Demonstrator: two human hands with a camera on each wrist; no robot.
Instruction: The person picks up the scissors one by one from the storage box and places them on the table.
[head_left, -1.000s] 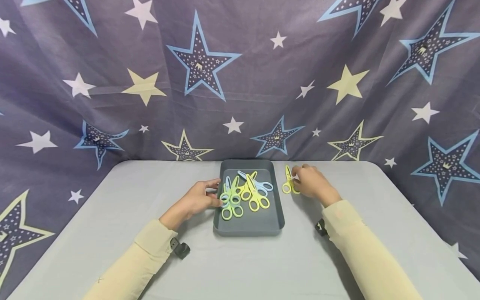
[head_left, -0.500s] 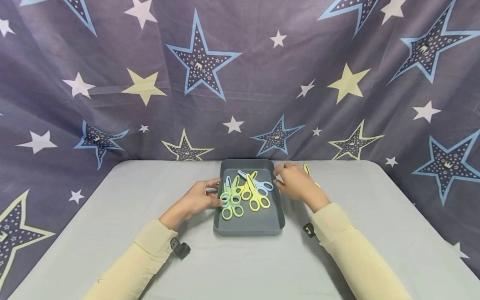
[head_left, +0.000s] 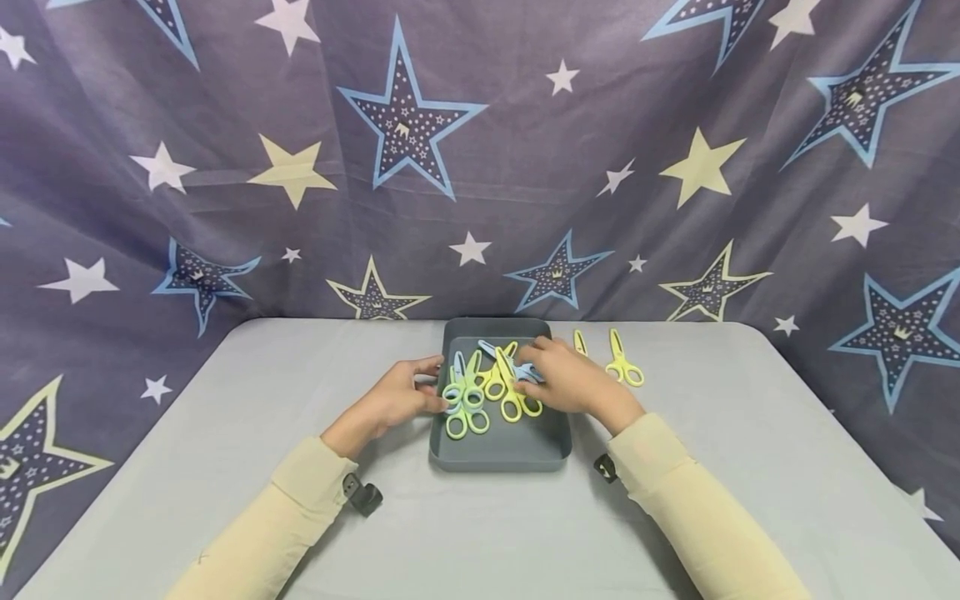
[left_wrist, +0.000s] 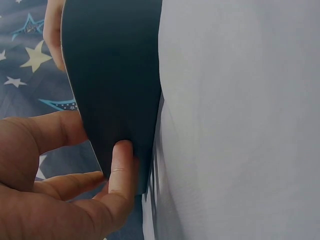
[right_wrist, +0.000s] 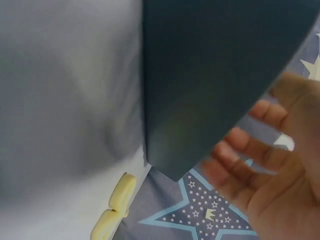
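A grey rectangular tray (head_left: 498,454) holds several children's scissors in yellow, green and blue. My left hand (head_left: 396,400) grips its left wall, with fingertips on both sides of the rim; the left wrist view shows one finger (left_wrist: 122,165) against the outer face. My right hand (head_left: 566,375) reaches over the right wall, fingers loosely bent above the blue scissors (head_left: 528,372), which it partly covers. Whether they touch cannot be told. Yellow scissors (head_left: 504,375) lie beside them. At the tray's left, green scissors (head_left: 472,392) overlap other scissors near my left fingertips.
Right of the tray, yellow scissors (head_left: 622,367) lie on the pale cloth-covered table (head_left: 480,533). Another yellow pair (head_left: 580,342) is mostly hidden behind my right hand. A star-patterned curtain (head_left: 480,208) hangs at the table's back edge.
My right hand has left the yellow scissors on the table and moved left across the tray's wall to above the blue scissors. The left hand has stayed on the tray.
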